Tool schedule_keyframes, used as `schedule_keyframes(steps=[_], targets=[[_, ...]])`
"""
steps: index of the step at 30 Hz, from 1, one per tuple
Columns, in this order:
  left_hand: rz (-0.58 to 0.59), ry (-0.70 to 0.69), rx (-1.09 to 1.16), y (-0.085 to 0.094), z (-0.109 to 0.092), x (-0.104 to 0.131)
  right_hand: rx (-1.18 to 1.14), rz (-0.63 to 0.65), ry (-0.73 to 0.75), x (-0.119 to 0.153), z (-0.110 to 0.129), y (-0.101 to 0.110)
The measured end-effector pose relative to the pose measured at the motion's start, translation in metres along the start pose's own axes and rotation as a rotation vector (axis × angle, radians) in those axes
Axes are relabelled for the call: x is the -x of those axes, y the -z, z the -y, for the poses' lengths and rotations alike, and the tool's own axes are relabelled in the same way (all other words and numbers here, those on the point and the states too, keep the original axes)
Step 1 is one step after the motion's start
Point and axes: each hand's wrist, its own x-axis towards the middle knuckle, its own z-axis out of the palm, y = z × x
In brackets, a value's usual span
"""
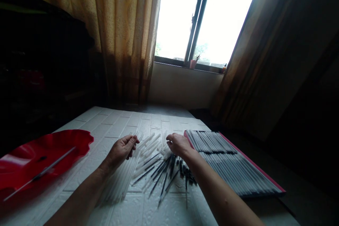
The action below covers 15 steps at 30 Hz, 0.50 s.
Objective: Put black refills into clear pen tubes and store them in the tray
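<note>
My left hand [124,147] is closed in a pinch above the left side of a spread of clear tubes [120,180]; what its fingertips hold is too small to make out. My right hand [177,143] is bent over the right side of the spread, its fingers curled near whitish pieces; anything between them is hidden. Dark thin refills [159,169] fan out on the table between the forearms, with short black pieces [182,169] beside the right wrist. A pink-edged box [235,166] at the right holds two rows of pale, filled tubes.
On the left, a red wavy-rimmed tray [82,137] holds a long thin pen-like item [55,162]. The table [116,123] has a white brick-pattern cover. Behind it are curtains and a window with a small pink pot [193,64] on the sill.
</note>
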Motion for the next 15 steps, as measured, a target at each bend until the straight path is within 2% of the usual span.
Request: schedule_keyframes(steps=[7, 15], targets=[[-0.022, -0.001, 0.0, 0.0, 0.008, -0.006, -0.011, 0.097, -0.158, -0.028, 0.017, -0.008], [-0.007, 0.0, -0.001, -0.001, 0.012, -0.007, -0.037, 0.185, -0.202, -0.059, 0.032, -0.009]])
